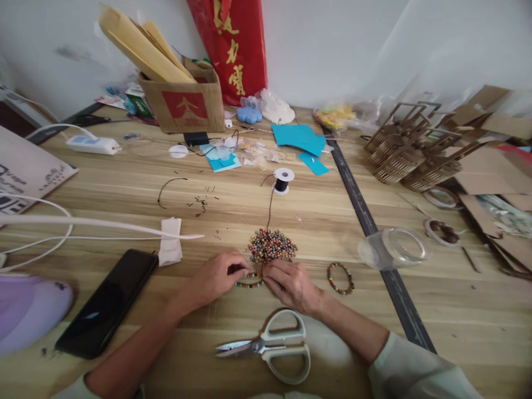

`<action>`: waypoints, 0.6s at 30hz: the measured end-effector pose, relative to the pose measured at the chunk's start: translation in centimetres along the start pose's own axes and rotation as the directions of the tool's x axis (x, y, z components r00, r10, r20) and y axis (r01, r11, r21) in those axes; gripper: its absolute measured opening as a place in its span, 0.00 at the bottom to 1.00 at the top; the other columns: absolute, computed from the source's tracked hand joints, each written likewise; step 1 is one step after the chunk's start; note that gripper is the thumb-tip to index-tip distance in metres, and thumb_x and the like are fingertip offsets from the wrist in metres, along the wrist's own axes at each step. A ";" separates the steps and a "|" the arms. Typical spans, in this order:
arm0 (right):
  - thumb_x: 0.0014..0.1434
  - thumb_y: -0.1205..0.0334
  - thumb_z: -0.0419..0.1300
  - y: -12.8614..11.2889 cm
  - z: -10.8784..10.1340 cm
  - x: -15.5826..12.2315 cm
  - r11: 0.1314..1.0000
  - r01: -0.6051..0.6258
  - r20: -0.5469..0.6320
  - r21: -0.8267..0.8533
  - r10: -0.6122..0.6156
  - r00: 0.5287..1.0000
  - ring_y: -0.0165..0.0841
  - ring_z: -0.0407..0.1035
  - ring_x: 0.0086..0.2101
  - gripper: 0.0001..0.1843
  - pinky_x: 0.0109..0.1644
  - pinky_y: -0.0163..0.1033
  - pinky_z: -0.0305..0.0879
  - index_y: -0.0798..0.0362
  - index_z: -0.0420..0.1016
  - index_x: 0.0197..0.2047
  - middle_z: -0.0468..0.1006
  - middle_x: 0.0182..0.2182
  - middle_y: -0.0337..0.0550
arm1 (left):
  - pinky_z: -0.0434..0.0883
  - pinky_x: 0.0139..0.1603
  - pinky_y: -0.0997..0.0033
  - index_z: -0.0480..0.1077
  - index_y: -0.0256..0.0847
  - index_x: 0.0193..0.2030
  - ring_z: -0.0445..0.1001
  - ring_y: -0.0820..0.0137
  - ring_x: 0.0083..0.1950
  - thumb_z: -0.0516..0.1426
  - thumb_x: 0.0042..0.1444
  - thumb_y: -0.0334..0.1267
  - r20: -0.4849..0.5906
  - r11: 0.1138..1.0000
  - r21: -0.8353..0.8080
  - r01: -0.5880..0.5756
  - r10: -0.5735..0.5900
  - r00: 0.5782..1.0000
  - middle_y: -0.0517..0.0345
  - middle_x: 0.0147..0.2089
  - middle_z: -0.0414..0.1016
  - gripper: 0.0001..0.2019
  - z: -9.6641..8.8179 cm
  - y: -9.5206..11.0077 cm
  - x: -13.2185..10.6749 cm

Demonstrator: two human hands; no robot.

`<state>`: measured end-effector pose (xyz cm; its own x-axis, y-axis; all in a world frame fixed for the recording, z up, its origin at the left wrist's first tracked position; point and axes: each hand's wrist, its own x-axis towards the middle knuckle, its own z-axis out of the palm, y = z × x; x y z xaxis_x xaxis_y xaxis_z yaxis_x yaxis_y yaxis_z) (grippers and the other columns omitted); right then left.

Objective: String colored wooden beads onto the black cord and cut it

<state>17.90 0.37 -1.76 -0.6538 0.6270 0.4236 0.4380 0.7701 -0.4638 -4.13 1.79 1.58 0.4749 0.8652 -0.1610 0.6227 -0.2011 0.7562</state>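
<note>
Between my hands a strand of small multicoloured beads (250,285) curves on dark cord. My left hand (220,275) pinches its left end, fingertips closed together. At its right end my right hand (293,284) is closed on the dark cord, its fingertips partly hidden. Just beyond the fingers lies a pile of loose, mixed-colour beads (272,245). A black cord (270,208) runs from a white spool (282,182) down to the pile. A finished-looking beaded bracelet (341,278) rests to the right of my right hand.
Scissors (266,346) lie slightly apart in front of me. A black phone (108,302) and folded white paper (170,241) are at left. A glass jar (393,248) lies on its side at right. Behind stand a cardboard box (183,105) and blue cards (297,138).
</note>
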 end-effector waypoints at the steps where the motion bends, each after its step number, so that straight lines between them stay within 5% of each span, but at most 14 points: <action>1: 0.67 0.68 0.50 0.0 0.0 0.0 1.000 -0.002 0.006 -0.023 0.002 1.000 0.31 0.70 0.32 0.08 0.34 0.33 0.64 0.54 0.70 0.39 0.75 0.31 0.44 | 0.63 0.36 0.73 0.76 0.37 0.31 0.71 0.69 0.33 0.57 0.57 0.33 -0.013 0.999 0.032 -0.001 0.001 1.000 0.58 0.30 0.74 0.07 0.1 0.0 0.0; 10: 0.69 0.66 0.49 0.1 0.2 -0.4 0.991 -0.045 -0.006 -0.125 0.044 0.999 0.30 0.72 0.34 0.11 0.35 0.33 0.65 0.54 0.72 0.44 0.77 0.35 0.45 | 0.64 0.37 0.73 0.74 0.36 0.30 0.70 0.70 0.33 0.57 0.58 0.29 -0.073 0.997 0.045 -0.062 0.065 0.995 0.58 0.30 0.73 0.07 0.2 -0.7 0.2; 18: 0.69 0.64 0.50 0.1 0.2 -0.6 0.978 -0.090 -0.003 -0.189 0.091 0.996 0.29 0.69 0.31 0.10 0.32 0.33 0.61 0.53 0.72 0.42 0.75 0.34 0.43 | 0.65 0.43 0.68 0.77 0.38 0.36 0.68 0.66 0.41 0.58 0.58 0.30 -0.120 0.938 0.057 -0.343 0.347 0.930 0.55 0.32 0.74 0.05 0.4 -2.2 0.8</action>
<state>18.18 0.09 -2.22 -0.6097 0.6947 0.3817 0.6036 0.7190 -0.3445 -4.88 2.71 -0.43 0.5832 0.7900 0.1890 0.4564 -0.5112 0.7283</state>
